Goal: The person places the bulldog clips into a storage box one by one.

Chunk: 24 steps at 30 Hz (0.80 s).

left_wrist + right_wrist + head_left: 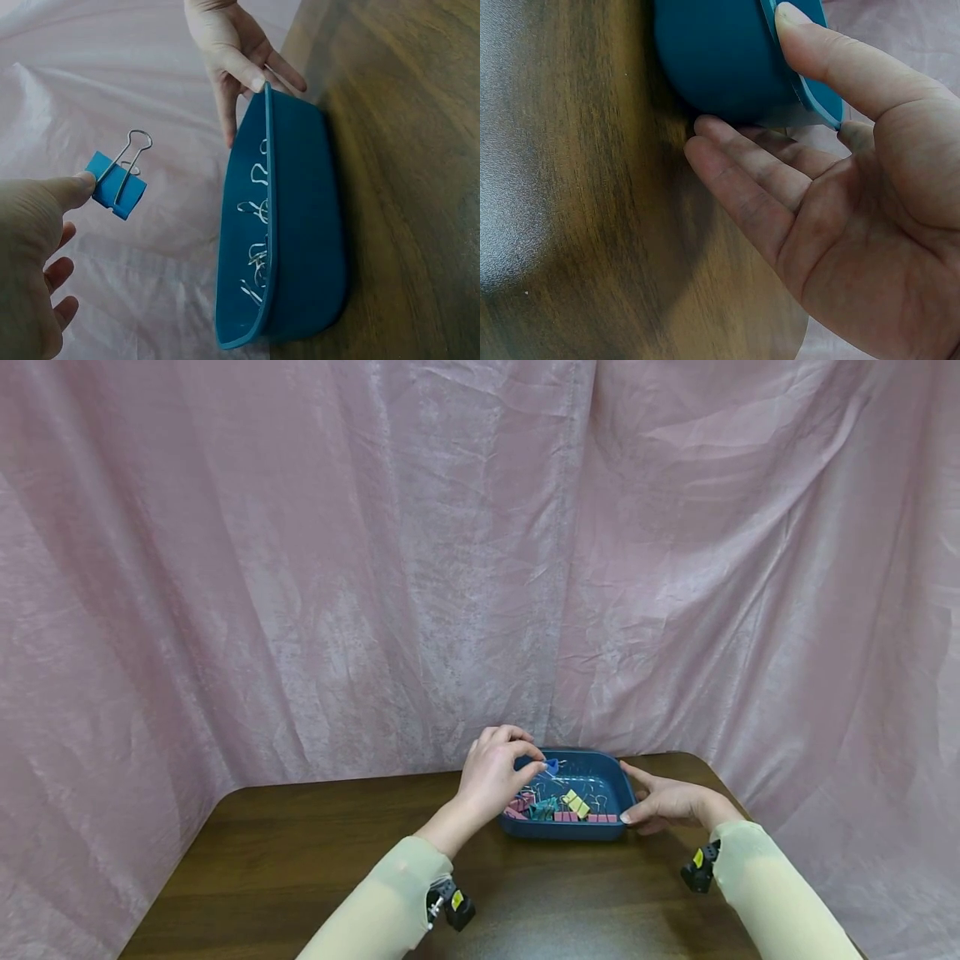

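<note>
My left hand (491,770) pinches a blue binder clip (120,185) between thumb and forefinger, above the left side of a dark blue plastic tray (566,832). Wire handles stick out from the clip, away from the fingertips. At the tray's right end is my right hand (666,802), its thumb on the rim at the near corner and its forefinger at the far corner. The other fingers (742,199) lie low beside the tray's wall. Inside the tray lie several binder clips, among them a yellow clip (576,803), pink clips (602,817) and teal clips (543,811).
The tray stands near the back edge of a brown wooden table (337,852). Behind the table hangs a pink curtain (390,568). A small black camera is strapped to each wrist.
</note>
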### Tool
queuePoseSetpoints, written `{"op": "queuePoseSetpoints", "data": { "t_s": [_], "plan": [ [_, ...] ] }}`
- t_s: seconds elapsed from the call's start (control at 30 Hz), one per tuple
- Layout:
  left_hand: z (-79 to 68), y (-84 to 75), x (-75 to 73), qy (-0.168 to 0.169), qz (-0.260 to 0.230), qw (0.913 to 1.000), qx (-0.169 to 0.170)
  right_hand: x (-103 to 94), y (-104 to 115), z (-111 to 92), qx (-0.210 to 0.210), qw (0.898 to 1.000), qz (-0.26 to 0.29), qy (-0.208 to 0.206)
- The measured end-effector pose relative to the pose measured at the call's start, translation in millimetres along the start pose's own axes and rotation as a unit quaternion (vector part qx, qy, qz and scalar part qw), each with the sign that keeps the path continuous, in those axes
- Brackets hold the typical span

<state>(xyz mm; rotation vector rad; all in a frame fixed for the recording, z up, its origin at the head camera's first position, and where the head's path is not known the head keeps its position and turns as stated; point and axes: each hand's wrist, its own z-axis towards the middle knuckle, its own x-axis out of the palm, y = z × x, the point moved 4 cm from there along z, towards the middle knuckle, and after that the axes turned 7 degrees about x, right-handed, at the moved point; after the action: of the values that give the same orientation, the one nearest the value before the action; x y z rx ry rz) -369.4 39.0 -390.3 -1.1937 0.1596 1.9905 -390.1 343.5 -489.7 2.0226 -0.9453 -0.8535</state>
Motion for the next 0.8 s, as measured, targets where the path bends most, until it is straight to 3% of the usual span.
{"op": "queuePoseSetpoints", "data": {
  "t_s": [0.17,0.5,0.8],
  "plan": [
    [3.3,1.0,4.4,0.007,0.010,0.9999,-0.007,0.8,0,1,-0.004,1.000,0.002,0.013],
    [8.0,2.2,15.3,0.008,0.016,0.9996,-0.022,0.9,-2,1,0.003,1.000,0.010,-0.001],
    [5.7,-1.0,33.6,0.015,0.010,0.9990,-0.042,1.4,0,2,0.005,1.000,0.008,-0.001]
  ]
}}
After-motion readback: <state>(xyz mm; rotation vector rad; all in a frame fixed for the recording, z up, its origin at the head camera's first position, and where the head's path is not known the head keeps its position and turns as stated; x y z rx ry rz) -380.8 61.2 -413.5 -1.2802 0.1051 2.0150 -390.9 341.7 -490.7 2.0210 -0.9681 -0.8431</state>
